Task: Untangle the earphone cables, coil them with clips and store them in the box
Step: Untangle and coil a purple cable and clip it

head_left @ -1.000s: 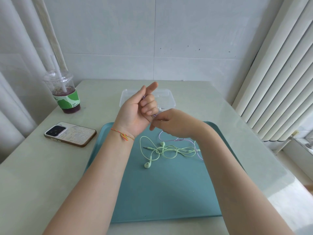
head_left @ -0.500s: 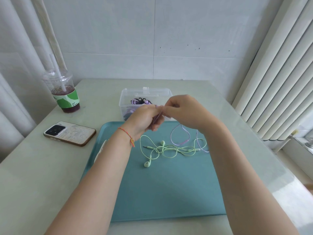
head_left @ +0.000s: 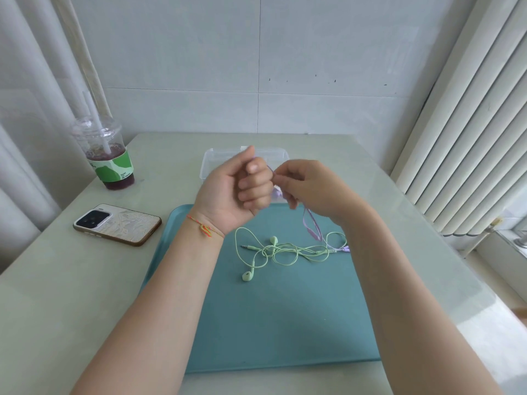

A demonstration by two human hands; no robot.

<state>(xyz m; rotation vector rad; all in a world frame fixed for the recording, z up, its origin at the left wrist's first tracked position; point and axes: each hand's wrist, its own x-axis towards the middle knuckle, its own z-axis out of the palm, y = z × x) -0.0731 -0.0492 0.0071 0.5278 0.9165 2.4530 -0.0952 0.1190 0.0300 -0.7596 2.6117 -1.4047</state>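
Coiling of the purple earphone cable point(head_left: 312, 228) at the centre of the frame, above the far edge of the teal tray point(head_left: 285, 323). The left hand point(head_left: 236, 189) is raised with its fingers curled into a fist around turns of the cable; the right hand point(head_left: 310, 189), just beside it, pinches the strand between thumb and fingertips, and the free length hangs down to the tray at centre right. The green earphones point(head_left: 273, 252) lie loose and looped on the tray below the hands, their far end touching the purple tail. The clear plastic box point(head_left: 209, 161) stands behind the hands, largely hidden; no clip can be made out. To wind well, the right hand should probably feed the strand under light, even tension, laying each turn beside the last, and lift the tail clear so that it does not drag the green cable into a new tangle. A phone point(head_left: 117, 223) and an iced drink cup point(head_left: 108, 158) stand at left.
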